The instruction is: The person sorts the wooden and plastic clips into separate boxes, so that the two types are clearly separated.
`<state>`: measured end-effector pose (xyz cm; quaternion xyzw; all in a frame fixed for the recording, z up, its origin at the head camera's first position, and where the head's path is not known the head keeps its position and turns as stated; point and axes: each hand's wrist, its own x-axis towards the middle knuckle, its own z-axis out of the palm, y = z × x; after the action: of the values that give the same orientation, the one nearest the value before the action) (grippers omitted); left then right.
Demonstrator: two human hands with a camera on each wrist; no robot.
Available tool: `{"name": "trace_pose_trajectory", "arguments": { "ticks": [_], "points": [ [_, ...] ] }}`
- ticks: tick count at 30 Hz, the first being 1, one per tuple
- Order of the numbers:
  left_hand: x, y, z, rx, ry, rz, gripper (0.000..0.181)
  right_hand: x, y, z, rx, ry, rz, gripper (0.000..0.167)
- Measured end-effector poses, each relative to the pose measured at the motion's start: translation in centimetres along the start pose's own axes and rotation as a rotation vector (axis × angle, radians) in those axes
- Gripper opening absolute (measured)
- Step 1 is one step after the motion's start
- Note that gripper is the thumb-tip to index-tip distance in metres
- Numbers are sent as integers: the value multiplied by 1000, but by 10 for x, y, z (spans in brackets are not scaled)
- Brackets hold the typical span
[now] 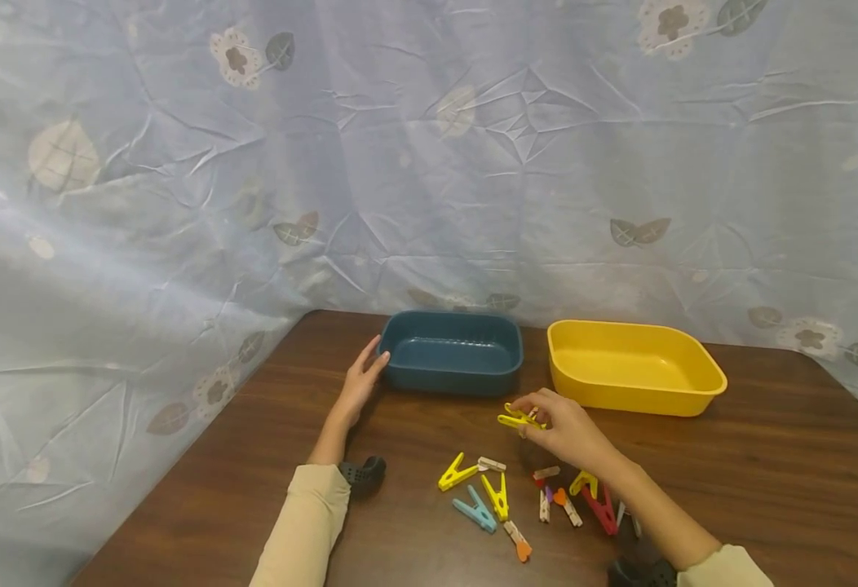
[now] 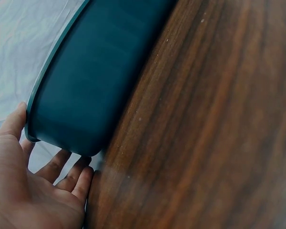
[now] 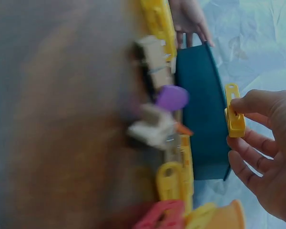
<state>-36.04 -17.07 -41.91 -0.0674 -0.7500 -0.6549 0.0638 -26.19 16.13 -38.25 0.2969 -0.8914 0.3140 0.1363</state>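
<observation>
My left hand (image 1: 359, 385) is at the left end of the dark blue tray (image 1: 453, 380). In the left wrist view its fairly straight fingers (image 2: 55, 167) touch the tray's end wall, with the thumb by the rim. My right hand (image 1: 563, 425) pinches a yellow clothespin (image 3: 236, 112) between thumb and fingers. It holds the clothespin above the table, in front of the gap between the two trays. Below lie yellow clothespins (image 1: 497, 496), a light blue clothespin (image 1: 477, 511), a red clothespin (image 1: 601, 512) and several small wooden clothespins (image 1: 517, 538) with coloured shapes.
A yellow tray (image 1: 638, 399) stands right of the blue one, at the back of the brown wooden table (image 1: 407, 440). Behind hangs a pale patterned cloth (image 1: 429, 204). Some clothespins at the right are partly hidden by my right forearm.
</observation>
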Motion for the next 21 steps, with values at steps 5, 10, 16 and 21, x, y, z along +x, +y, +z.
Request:
{"name": "trace_pose_trajectory", "arguments": {
  "ticks": [5,10,16,21],
  "points": [
    [1,0,0,3,-4,-6,61,12,-4,-9,-8,10,-4,26],
    [0,5,-1,-1,-16,1,59,25,-6,-17,-3,14,16,25],
    [-4,11,-3,-26,-34,-8,60,35,-4,-19,19,12,19,24],
    [3,-3,-1,6,-12,-2,62,43,-2,-21,24,-4,26,24]
  ]
}}
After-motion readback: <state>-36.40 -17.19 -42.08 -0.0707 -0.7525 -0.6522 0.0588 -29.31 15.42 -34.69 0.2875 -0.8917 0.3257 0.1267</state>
